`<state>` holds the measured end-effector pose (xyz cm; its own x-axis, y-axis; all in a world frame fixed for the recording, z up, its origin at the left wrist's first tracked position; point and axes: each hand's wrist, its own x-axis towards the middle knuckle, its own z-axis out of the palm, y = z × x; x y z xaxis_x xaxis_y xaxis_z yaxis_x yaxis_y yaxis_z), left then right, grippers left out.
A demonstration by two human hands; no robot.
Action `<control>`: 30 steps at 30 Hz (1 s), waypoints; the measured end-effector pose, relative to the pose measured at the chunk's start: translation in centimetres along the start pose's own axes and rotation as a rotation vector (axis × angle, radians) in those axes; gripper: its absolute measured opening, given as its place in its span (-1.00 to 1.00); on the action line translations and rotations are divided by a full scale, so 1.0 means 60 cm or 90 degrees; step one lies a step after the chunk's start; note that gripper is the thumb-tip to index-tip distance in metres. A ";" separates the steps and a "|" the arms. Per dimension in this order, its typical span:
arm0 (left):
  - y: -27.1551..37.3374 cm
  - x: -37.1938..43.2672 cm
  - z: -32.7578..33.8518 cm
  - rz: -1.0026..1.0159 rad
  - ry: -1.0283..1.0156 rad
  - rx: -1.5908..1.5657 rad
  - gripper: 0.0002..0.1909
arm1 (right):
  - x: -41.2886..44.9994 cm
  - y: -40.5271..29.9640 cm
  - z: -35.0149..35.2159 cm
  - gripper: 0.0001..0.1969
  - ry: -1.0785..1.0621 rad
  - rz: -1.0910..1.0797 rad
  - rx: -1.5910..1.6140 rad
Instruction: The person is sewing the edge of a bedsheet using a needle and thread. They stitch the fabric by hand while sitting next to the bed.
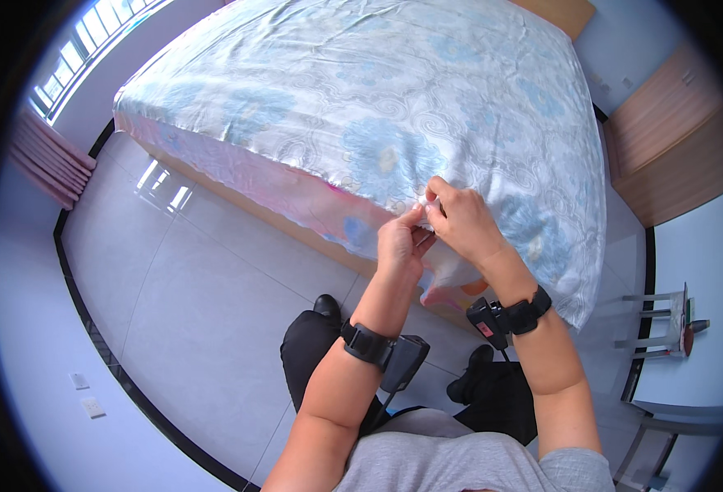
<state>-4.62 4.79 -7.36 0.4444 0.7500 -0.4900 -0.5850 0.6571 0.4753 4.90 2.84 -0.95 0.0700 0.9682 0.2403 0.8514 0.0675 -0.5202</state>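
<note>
A white cover with blue flowers and swirls (pixel 312 111) is spread over the bed, its front edge hanging a little over the side. My left hand (pixel 400 244) pinches that edge from below, thumb on top and fingers under the fabric. Right beside it, my right hand (pixel 465 216) grips the same edge between thumb and curled index finger. A small white bit of fabric or another item (pixel 426 202) shows between my fingertips; which it is I cannot tell. Under the cover, a pink patterned sheet (pixel 263 184) drapes down the bed's side.
Below the sheet runs the wooden bed base (pixel 226 194). A wooden cabinet (pixel 675 147) stands to the right, with a small stool (pixel 675 320) bearing items nearer me. At the left are a pink curtain (pixel 54 160) and a barred window (pixel 79 52). Grey tiles (pixel 201 283) cover the floor.
</note>
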 end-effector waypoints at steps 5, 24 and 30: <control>-0.001 0.005 -0.007 0.005 -0.022 -0.006 -0.80 | 0.027 -0.015 0.008 -0.89 0.028 -0.091 -0.117; 0.035 -0.014 0.006 -0.020 -0.020 -0.054 -0.83 | 0.072 -0.037 -0.005 -0.91 0.019 0.072 0.252; 0.064 0.006 -0.006 -0.005 0.051 -0.114 -0.86 | 0.055 0.000 -0.005 -0.96 -0.075 0.071 0.235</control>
<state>-6.98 7.56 -5.95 0.3976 0.7321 -0.5532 -0.6964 0.6333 0.3376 5.30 5.93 0.09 0.0738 0.9939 0.0817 0.5967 0.0216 -0.8022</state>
